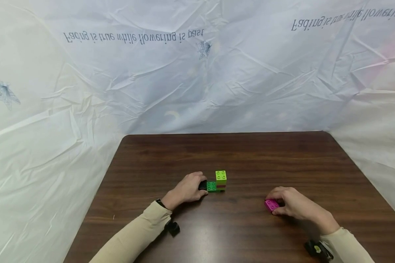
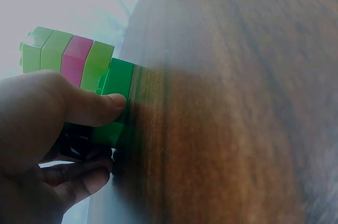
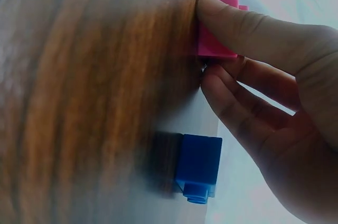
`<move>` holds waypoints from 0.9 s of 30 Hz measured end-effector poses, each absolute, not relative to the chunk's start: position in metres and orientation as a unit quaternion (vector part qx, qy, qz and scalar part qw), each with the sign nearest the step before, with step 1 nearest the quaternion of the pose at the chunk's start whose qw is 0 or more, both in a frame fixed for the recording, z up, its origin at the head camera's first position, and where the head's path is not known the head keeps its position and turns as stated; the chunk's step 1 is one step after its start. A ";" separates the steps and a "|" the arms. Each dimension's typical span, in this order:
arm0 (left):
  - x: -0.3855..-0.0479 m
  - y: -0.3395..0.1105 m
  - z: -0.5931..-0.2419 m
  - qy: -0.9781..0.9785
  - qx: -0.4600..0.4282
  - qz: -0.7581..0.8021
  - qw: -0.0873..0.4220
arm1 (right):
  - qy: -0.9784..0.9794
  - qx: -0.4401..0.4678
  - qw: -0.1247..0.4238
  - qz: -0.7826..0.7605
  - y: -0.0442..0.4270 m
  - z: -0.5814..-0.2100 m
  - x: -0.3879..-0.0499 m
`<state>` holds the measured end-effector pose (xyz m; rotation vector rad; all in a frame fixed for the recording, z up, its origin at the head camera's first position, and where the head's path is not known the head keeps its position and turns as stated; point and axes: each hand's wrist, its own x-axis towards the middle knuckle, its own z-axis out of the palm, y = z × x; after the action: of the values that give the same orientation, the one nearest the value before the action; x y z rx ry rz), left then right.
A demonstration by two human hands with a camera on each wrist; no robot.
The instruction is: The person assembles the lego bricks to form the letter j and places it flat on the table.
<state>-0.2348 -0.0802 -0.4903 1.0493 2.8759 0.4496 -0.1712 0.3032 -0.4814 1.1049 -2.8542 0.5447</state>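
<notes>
My left hand [image 1: 188,188] grips the left end of a toy brick build, with the thumb against its green brick [image 2: 117,80]. A black brick [image 1: 202,185] sits within the fingers, partly hidden by them. At the build's other end rises a stack of lime bricks [image 1: 221,176] with one pink brick [image 2: 78,57] between them. Off to the right, my right hand [image 1: 297,204] pinches a magenta brick [image 1: 271,205] between thumb and fingers, low at the tabletop. In the right wrist view, a blue brick [image 3: 199,160] stands near that hand, apart from its fingers.
Both hands work over a dark wood-grain table [image 1: 250,153] with rounded far corners. White printed sheeting [image 1: 200,80] hangs behind the table and along both sides. A wrist camera [image 1: 173,228] sticks out under the left sleeve, and another [image 1: 317,250] is by the right sleeve.
</notes>
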 end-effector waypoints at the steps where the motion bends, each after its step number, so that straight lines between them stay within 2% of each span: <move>1: -0.235 -0.080 -0.490 0.929 0.339 0.145 0.024 | -0.917 0.358 0.018 0.177 0.303 -0.482 -0.172; 11: -0.234 -0.079 -0.486 0.927 0.345 0.144 0.020 | -0.912 0.364 0.011 0.189 0.303 -0.472 -0.177; 27: -0.233 -0.079 -0.487 0.926 0.347 0.147 0.015 | -0.901 0.381 0.057 0.199 0.288 -0.459 -0.195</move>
<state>-0.2333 -0.0790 -0.4872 1.0797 2.8829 0.4581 -0.1945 0.2881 -0.4587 1.1564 -2.7318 0.6025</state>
